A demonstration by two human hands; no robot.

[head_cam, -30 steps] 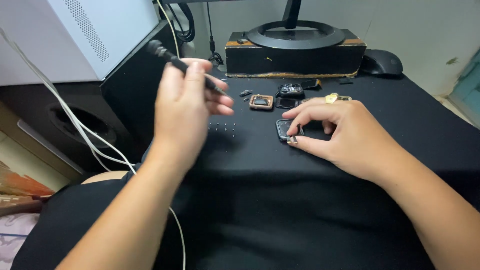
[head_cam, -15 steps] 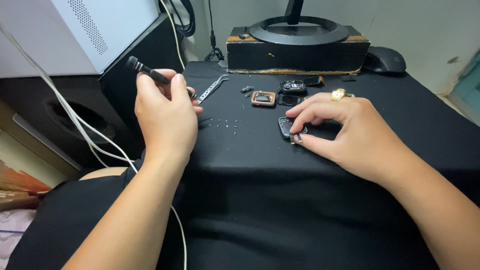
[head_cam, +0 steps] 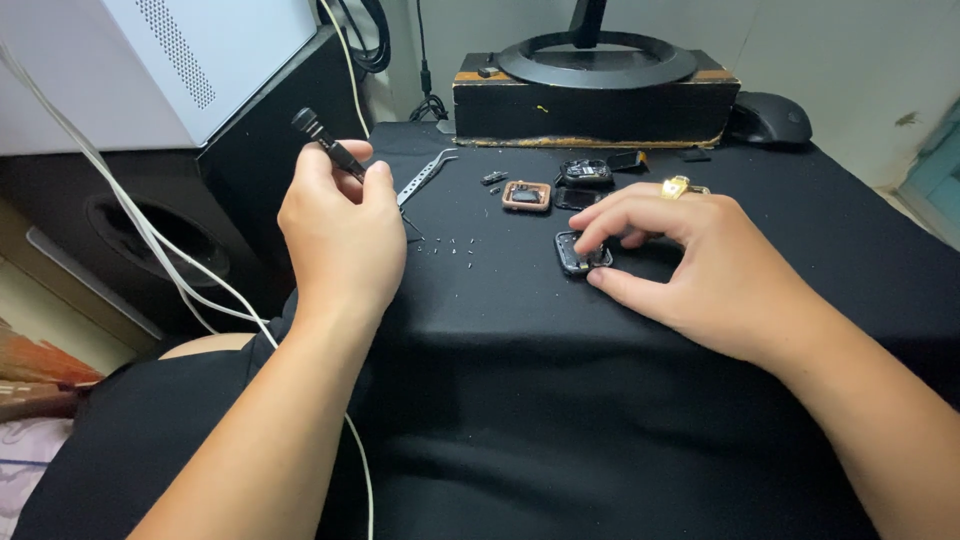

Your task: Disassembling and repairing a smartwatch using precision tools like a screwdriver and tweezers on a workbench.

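Note:
My left hand [head_cam: 341,237] grips a small black screwdriver [head_cam: 322,139], its handle sticking up and to the left above the table's left edge. My right hand [head_cam: 700,265], with a gold ring on one finger, pinches a small dark rectangular watch case [head_cam: 577,256] flat against the black cloth [head_cam: 560,400]. Several tiny screws [head_cam: 452,245] lie in a row between the two hands. Metal tweezers [head_cam: 425,175] rest just beyond my left hand.
Small parts lie farther back: a copper-framed square piece [head_cam: 526,196], a dark module [head_cam: 585,172] and other bits. A black box [head_cam: 600,105] carrying a monitor stand sits at the rear, a mouse [head_cam: 770,118] to its right. A white case [head_cam: 190,60] and white cable [head_cam: 150,240] are left.
My left hand has drawn the screwdriver back to the left, away from the parts, uncovering the tweezers and screws. My right hand stays on the watch case.

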